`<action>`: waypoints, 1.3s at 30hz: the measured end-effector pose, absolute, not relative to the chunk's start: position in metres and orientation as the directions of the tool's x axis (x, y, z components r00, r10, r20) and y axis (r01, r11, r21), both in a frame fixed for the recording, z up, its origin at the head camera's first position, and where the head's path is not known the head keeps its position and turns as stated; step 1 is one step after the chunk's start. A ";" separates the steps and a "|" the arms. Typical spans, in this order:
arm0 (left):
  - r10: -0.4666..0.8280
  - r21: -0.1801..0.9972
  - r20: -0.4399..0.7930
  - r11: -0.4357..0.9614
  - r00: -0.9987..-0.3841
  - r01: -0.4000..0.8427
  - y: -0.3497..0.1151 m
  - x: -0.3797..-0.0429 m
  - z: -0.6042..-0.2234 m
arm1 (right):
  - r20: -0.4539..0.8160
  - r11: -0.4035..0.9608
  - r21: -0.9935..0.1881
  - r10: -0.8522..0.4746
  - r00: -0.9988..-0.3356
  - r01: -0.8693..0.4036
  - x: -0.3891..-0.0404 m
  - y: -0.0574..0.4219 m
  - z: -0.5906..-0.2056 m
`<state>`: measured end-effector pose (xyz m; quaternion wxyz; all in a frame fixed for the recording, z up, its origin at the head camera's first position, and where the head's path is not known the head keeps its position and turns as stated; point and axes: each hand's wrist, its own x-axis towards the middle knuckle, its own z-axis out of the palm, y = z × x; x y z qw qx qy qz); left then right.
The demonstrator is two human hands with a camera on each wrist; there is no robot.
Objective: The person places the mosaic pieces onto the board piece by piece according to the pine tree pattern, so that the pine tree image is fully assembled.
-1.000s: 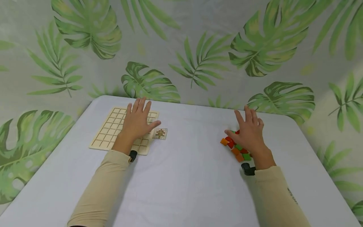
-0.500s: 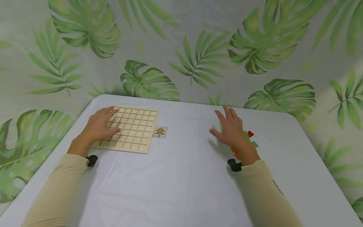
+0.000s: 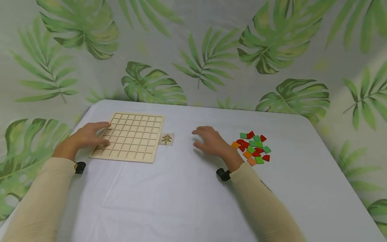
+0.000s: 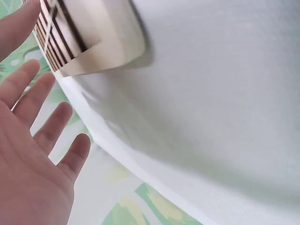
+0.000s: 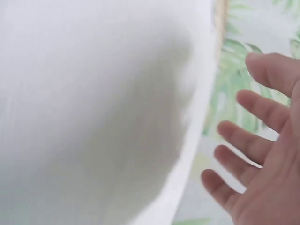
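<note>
At the left of the table lies a pale wooden board [image 3: 130, 137] cut with a square grid. My left hand [image 3: 86, 137] is at its left edge, thumb and fingers spread over the rim; whether they touch it I cannot tell. In the left wrist view the board's corner [image 4: 105, 49] shows beside the extended fingers [image 4: 54, 124]. Against the board's right side is a small card [image 3: 167, 139] with a gridded tree picture. My right hand [image 3: 211, 142] hovers over the cloth between card and tiles, holding nothing, its fingers [image 5: 246, 138] loosely extended in the right wrist view.
Several red, green and orange tiles [image 3: 256, 143] lie in a loose cluster to the right of my right hand. A white cloth covers the table [image 3: 169, 198]. Behind it hangs a leaf-printed backdrop [image 3: 208, 64].
My left hand has moved left, from over the board to its left edge. My right hand has swung left off the tiles, which now show fully.
</note>
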<state>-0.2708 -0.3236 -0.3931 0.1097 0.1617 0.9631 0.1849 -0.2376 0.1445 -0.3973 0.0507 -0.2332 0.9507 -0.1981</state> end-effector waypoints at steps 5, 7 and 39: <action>0.339 0.432 -0.175 0.870 -0.924 0.237 -0.325 -0.273 -0.396 | 0.034 0.797 -0.386 -0.490 -0.871 -0.464 -0.248 0.119 -0.402; 0.341 0.441 -0.185 0.867 -0.922 0.232 -0.324 -0.273 -0.397 | 0.027 0.803 -0.370 -0.493 -0.869 -0.467 -0.252 0.107 -0.404; 0.435 0.354 -0.192 0.867 -0.879 0.352 -0.338 -0.269 -0.394 | -0.115 0.870 -0.301 -0.439 -0.891 -0.390 -0.268 0.056 -0.416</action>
